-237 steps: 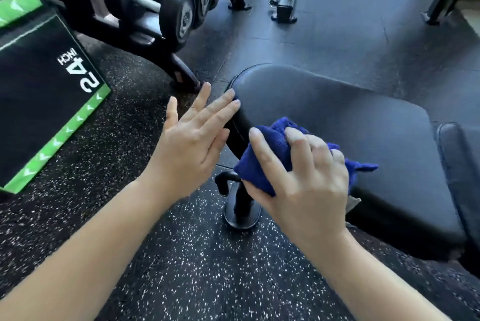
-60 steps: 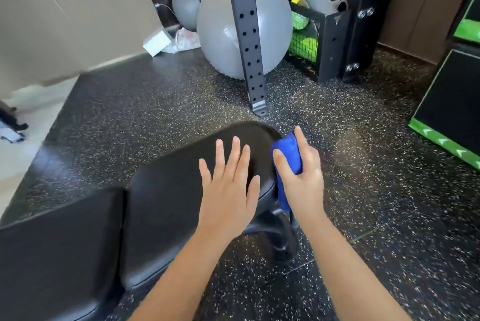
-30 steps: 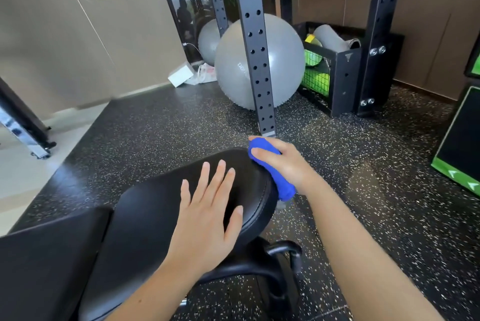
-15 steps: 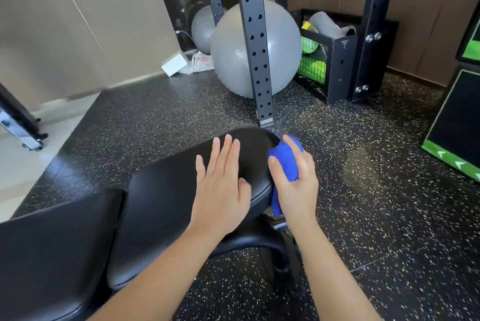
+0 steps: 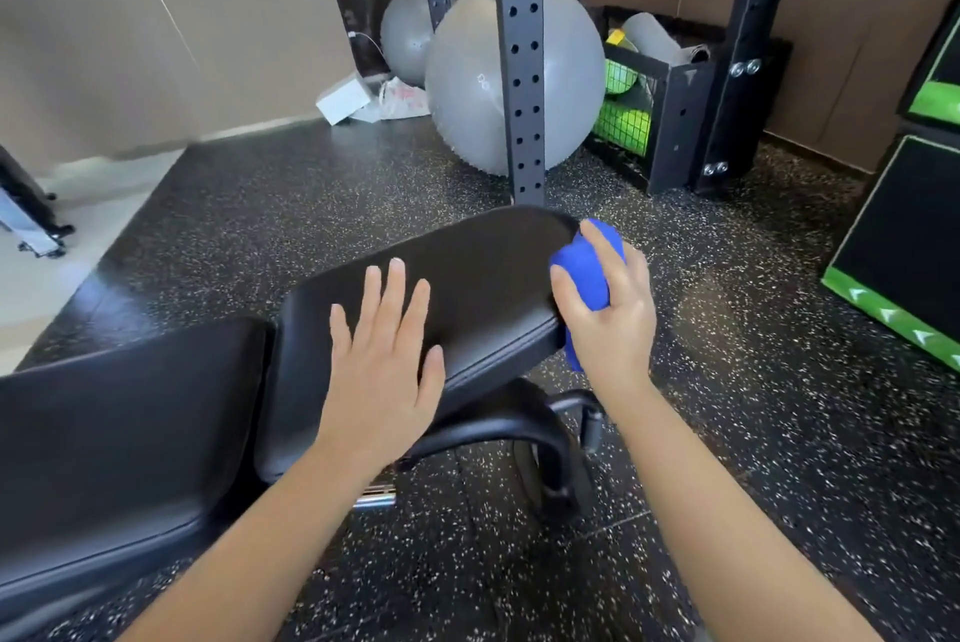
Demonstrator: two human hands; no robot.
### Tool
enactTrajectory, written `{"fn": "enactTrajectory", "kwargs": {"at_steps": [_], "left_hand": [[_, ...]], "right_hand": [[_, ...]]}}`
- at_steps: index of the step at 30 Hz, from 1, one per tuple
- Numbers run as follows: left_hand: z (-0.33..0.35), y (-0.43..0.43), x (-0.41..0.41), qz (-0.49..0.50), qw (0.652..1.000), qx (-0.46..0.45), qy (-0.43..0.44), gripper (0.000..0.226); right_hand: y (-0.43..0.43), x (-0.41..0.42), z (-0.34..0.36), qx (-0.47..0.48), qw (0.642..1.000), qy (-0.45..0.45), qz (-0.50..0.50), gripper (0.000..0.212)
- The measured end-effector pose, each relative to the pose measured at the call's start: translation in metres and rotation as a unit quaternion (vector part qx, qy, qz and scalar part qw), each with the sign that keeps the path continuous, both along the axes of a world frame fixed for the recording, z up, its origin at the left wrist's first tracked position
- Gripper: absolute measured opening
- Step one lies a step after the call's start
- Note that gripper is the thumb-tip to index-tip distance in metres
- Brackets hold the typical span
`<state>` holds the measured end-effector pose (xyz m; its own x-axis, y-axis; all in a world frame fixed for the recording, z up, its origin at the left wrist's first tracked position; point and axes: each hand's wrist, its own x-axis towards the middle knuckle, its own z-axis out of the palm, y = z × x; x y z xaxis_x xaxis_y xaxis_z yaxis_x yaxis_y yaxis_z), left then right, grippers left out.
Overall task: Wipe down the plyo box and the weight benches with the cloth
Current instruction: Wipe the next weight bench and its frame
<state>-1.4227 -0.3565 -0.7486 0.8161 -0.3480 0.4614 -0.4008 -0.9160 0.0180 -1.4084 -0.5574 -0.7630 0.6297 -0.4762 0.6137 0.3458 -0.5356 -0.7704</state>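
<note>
Against weight bench (image 5: 483,267) end, cloth (image 5: 583,267) balled within right hand (image 5: 615,329) grip

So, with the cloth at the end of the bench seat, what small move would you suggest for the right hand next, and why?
Probably sweep the cloth up over the seat pad top, toward the left hand. The right hand grips the cloth against the pad's end edge, the left hand lies flat on the pad's near part, and the top between them is uncovered.
</note>
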Motion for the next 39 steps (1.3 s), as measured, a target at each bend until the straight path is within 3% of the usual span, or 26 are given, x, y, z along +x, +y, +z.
{"fn": "enactTrajectory", "kwargs": {"at_steps": [4,10,20,27,30,35,39], "left_hand": [[-0.001,-0.002,-0.002,0.013,1.000,0.006,0.000,0.060],[-0.006,0.002,-0.003,0.018,0.998,-0.046,-0.045,0.062],[-0.017,0.000,-0.007,0.014,0.983,-0.160,-0.090,0.069],[-0.021,0.001,-0.013,-0.019,0.968,-0.243,-0.064,0.065],[-0.024,0.009,-0.018,-0.034,0.973,-0.212,-0.087,0.065],[-0.045,0.049,-0.034,0.010,0.988,-0.080,-0.135,0.055],[-0.039,0.088,-0.030,0.051,0.984,-0.116,-0.128,0.056]], "right_hand": [[0.035,-0.020,-0.026,-0.215,0.970,-0.091,-0.065,0.043],[-0.010,-0.001,-0.017,-0.411,0.890,-0.199,-0.005,0.044],[-0.019,0.001,-0.012,-0.466,0.851,-0.236,0.049,0.047],[-0.005,-0.002,-0.012,-0.588,0.766,-0.250,0.072,0.054],[-0.008,0.001,-0.009,-0.601,0.770,-0.206,0.058,0.058],[0.010,-0.007,-0.010,-0.592,0.780,-0.200,0.032,0.057],[0.063,-0.011,-0.016,-0.596,0.767,-0.231,0.058,0.057]]}}
